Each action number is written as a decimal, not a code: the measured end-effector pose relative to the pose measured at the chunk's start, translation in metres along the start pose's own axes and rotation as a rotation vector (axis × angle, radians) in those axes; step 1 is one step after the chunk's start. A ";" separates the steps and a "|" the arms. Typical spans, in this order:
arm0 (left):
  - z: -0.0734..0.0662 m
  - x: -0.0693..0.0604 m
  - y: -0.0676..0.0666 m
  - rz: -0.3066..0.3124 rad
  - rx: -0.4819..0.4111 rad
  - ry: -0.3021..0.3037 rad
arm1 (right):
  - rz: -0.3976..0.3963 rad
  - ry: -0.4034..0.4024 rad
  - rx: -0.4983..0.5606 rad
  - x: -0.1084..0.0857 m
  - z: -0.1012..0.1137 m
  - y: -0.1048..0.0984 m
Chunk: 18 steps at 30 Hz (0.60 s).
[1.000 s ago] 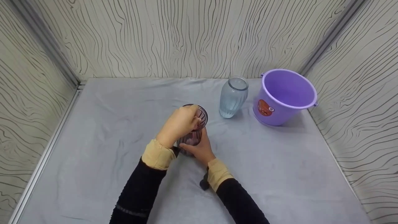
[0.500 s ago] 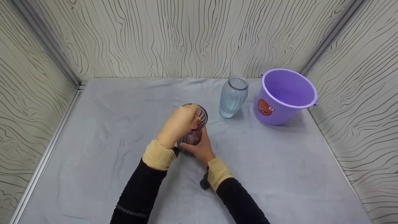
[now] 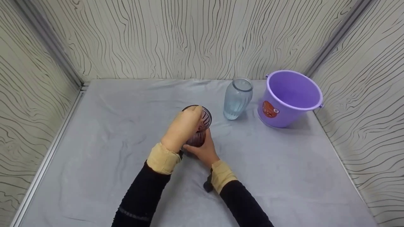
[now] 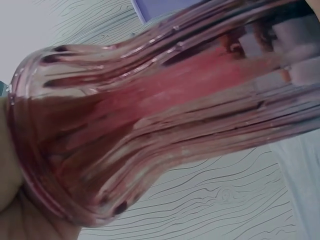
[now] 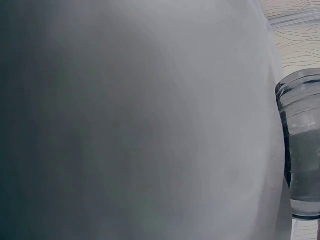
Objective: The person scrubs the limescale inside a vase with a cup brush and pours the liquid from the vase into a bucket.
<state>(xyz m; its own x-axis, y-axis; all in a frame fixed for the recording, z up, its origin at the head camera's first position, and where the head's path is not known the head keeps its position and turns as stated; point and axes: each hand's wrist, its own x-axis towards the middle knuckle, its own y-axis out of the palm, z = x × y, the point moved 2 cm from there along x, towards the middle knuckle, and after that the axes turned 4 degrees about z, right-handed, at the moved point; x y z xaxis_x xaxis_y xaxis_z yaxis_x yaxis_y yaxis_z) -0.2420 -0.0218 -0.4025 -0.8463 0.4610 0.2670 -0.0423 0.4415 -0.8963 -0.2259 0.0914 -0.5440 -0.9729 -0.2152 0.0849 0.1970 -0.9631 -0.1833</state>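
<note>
In the head view, a purple-tinted ribbed glass vase (image 3: 197,140) is at the middle of the grey cloth. My right hand (image 3: 205,151) grips its side, thumb at the near side. My left hand (image 3: 184,126) covers much of its mouth, with the fingers down inside. In the left wrist view, the vase's flared neck (image 4: 75,135) lies close to the camera, the left hand (image 4: 20,200) at its rim. A long pinkish-red shape (image 4: 170,90) shows through the glass; I cannot tell whether it is fingers or something held.
A pale blue ribbed glass vase (image 3: 238,99), which seems to hold water, stands behind and to the right. Beside it is a purple bucket (image 3: 277,115) with an orange-red sticker. Patterned wall panels (image 3: 189,37) enclose the table. Part of a glass vase (image 5: 305,150) shows in the right wrist view.
My left hand has shifted slightly right and turned over the vase's mouth, and its fingers show less at the rim. The right hand keeps its grip on the vase.
</note>
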 end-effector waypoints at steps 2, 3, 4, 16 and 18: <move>0.000 0.001 0.001 -0.003 0.022 0.007 | -0.003 -0.022 -0.005 0.000 0.000 0.000; 0.000 0.002 0.001 -0.002 0.030 0.008 | -0.005 -0.032 -0.011 0.000 0.000 -0.001; 0.000 0.002 0.001 0.001 0.037 0.008 | -0.007 -0.042 -0.016 0.000 0.001 -0.001; 0.000 0.005 0.001 0.027 0.041 0.015 | -0.014 -0.055 -0.057 -0.001 0.004 0.000; 0.001 0.005 0.001 0.035 0.034 0.018 | -0.011 -0.055 -0.058 -0.001 0.003 0.000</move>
<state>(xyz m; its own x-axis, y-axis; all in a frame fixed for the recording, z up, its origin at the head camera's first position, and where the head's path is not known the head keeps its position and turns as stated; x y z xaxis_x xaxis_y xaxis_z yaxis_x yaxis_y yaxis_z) -0.2465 -0.0198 -0.4026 -0.8379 0.4895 0.2414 -0.0311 0.3987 -0.9166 -0.2245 0.0909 -0.5407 -0.9665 -0.2147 0.1407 0.1774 -0.9549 -0.2383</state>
